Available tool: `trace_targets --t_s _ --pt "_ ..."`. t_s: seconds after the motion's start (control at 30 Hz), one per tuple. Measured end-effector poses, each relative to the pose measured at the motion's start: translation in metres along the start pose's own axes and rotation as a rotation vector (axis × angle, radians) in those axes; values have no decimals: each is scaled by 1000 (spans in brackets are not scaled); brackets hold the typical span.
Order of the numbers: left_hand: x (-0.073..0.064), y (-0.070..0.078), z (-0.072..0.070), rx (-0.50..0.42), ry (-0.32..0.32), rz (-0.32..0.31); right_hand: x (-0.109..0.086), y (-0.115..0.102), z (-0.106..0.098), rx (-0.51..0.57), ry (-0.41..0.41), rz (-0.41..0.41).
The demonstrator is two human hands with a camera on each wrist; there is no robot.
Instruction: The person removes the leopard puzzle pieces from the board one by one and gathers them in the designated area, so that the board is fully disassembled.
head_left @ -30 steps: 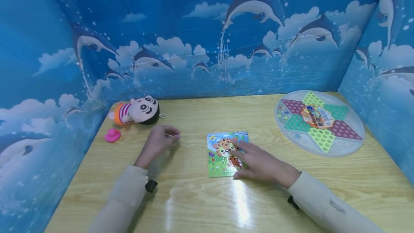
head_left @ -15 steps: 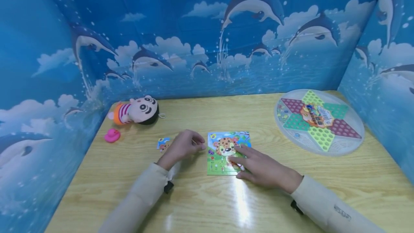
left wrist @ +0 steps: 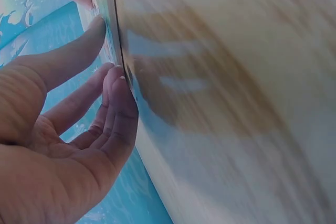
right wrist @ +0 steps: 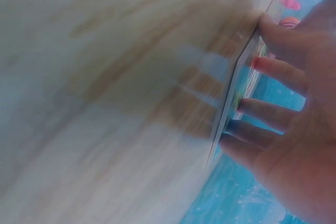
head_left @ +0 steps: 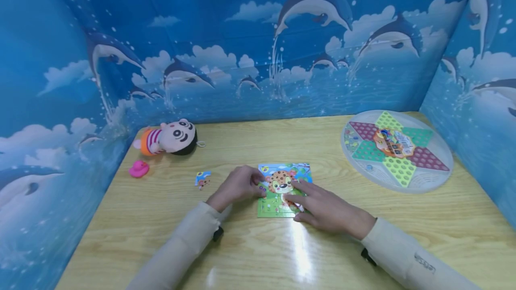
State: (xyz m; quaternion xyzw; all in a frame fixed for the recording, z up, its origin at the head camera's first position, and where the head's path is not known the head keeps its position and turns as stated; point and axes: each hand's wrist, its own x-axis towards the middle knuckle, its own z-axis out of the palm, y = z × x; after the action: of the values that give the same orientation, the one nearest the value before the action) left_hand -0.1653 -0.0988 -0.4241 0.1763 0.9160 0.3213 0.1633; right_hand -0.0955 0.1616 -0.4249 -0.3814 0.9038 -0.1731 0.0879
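A square jigsaw puzzle [head_left: 278, 209] with a spotted cartoon leopard lies flat on the table. My left hand [head_left: 241, 185] is at its left side, fingertips overlapping the border; in the left wrist view the thumb [left wrist: 79, 51] touches the board's face and the other fingertips meet its edge. Over the puzzle's right part rests my right hand [head_left: 328, 209], its fingers spread, touching the picture and covering some of it. The right wrist view has these fingers along the board's edge. To the left of my left hand lies a loose puzzle piece [head_left: 203, 179], blue and brown.
A stuffed doll [head_left: 167, 138] in a striped top lies at the back left, with a pink rubber duck [head_left: 139, 169] in front of it. At the back right is a round Chinese checkers board [head_left: 397, 151]. Dolphin-printed curtains [head_left: 242, 57] surround the wooden table [head_left: 242, 254].
My left hand has moved right to the puzzle's left edge, uncovering the loose piece on the table. My right hand has shifted only slightly on the puzzle.
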Motion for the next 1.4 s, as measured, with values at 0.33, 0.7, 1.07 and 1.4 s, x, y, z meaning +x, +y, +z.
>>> trace_targets --t_s 0.33,0.7,1.07,1.4 --pt "3 2 3 8 1 22 1 0 0 -8 1 -2" --pt "4 4 5 -2 8 7 1 1 0 -18 -3 5" --pt "3 4 6 6 32 18 1 1 1 -15 -3 2" --pt "-1 5 6 -4 67 27 1 2 2 -17 0 4"
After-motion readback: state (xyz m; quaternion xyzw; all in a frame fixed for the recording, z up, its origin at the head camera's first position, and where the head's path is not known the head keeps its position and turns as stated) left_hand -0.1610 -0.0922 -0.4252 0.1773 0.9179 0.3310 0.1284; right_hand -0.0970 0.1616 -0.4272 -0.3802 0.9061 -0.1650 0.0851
